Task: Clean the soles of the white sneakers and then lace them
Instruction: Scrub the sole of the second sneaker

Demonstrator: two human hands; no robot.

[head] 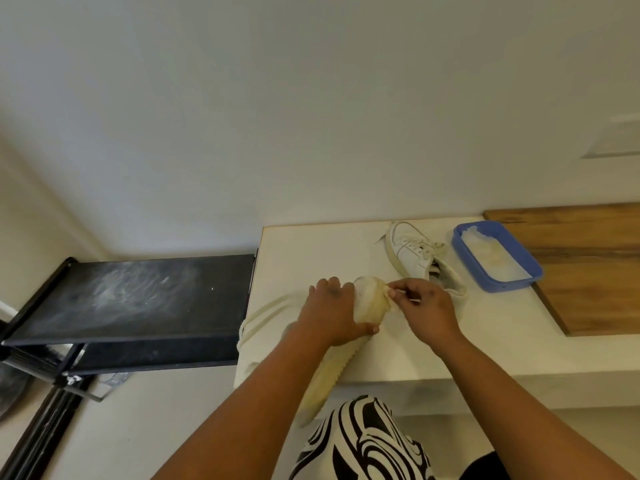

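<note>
Two white sneakers are in my view, both on the white tabletop point(398, 341). The near sneaker point(367, 299) lies sole-up across the front part of the surface, its yellowed, ribbed sole point(329, 372) running toward the front edge and its toe pointing away from me. My left hand point(332, 310) is curled over the forefoot and grips it. My right hand point(424, 306) sits just beside the toe with fingers bent, pinching what looks like a small pale wipe or cloth point(389, 296) against the toe edge; I cannot tell exactly what that scrap is. The far sneaker point(419, 258) rests upright near the back of the tabletop, laces threaded and loose, cream sole showing along its side. Just right of it stands a blue plastic tub point(498, 284) holding whitish, foamy liquid, partly on a wooden board point(588, 265). A cream cloth point(256, 320) drapes over the left edge of the tabletop. Left of that is a dusty black shelf point(131, 299) on a dark frame. Plain pale walls rise behind everything, and a black-and-white patterned garment point(360, 441) shows at the bottom.
</note>
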